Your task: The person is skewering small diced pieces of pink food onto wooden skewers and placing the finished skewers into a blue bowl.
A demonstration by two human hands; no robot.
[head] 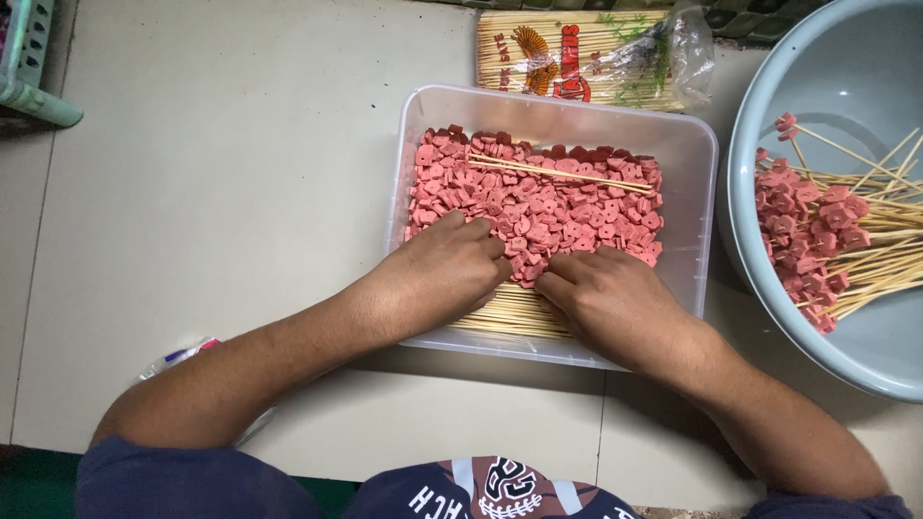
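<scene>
The left hand [450, 264] and the right hand [601, 293] were both inside the clear plastic tub [697, 207], fingertips meeting at the near edge of the pile of pink sausage slices [538, 207]. The fingers of each hand were curled and pressed together over slices; whether either pinched a stick could not be told.

Progress appeared partial. A batch of loaded skewers [836, 240] lay in the grey basin [827, 67] to the right, yet the tub was still well filled with slices. Bare sticks [505, 322] lay under the hands along the near wall, two more sticks [572, 173] rested across the far part of the pile, and a bag of sticks [577, 58] lay beyond the tub.

The basin rim stood just beside the tub's right wall, leaving little room there. The table [231, 192] to the left offered open room.
</scene>
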